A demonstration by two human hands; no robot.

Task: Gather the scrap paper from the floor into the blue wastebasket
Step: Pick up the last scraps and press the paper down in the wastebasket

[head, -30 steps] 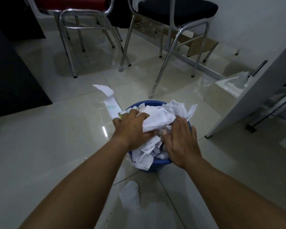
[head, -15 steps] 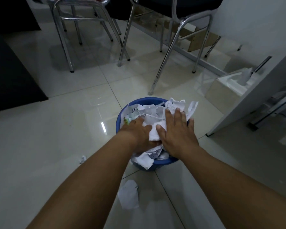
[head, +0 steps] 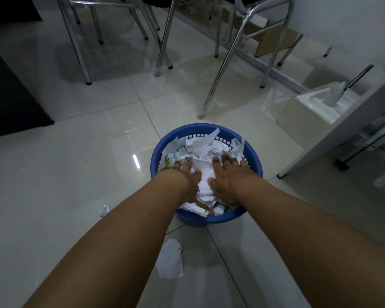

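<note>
The blue wastebasket (head: 257, 160) stands on the tiled floor, full of crumpled white scrap paper (head: 202, 150). Both my hands are inside it, pressing down on the pile. My left hand (head: 190, 181) lies flat on the paper at the left, fingers spread. My right hand (head: 228, 176) presses flat on the right side with straight fingers. A larger white scrap (head: 170, 260) lies on the floor just in front of the basket, between my forearms. A small crumpled scrap (head: 104, 210) lies on the floor to the left.
Chrome chair legs (head: 211, 94) stand right behind the basket, with more chair legs (head: 76, 45) at the back left. A white table leg panel (head: 342, 127) slants on the right beside a white box (head: 313, 112). A dark mat (head: 11, 98) covers the left.
Both hands have pushed the heap down into the basket; the paper now sits below the far rim. The hands lie deeper and flatter. The view has tilted downward.
</note>
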